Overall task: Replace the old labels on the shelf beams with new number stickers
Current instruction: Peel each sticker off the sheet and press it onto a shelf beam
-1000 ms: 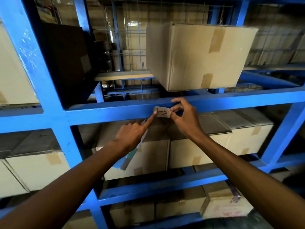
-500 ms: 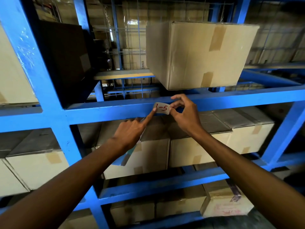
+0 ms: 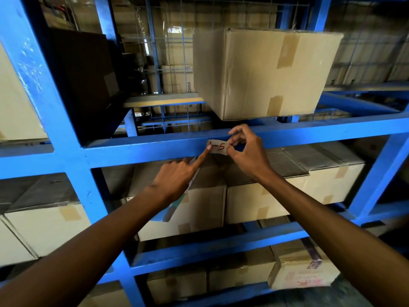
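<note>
Both hands at label (image 3: 218, 147) on blue beam (image 3: 141, 147): left hand (image 3: 177, 178) forefinger pressing, right hand (image 3: 247, 154) pinching edge.

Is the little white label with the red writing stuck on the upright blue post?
No, the label sits on the horizontal blue beam, with the left hand and right hand touching its ends.

A blue metal rack (image 3: 73, 151) carries cardboard boxes on several levels. On the top level a large taped box (image 3: 261, 74) stands above the front beam (image 3: 143, 145), with a dark box (image 3: 84, 78) to its left. A white label (image 3: 218, 147) sits on that beam. Pale boxes (image 3: 265, 202) fill the level beneath.
</note>
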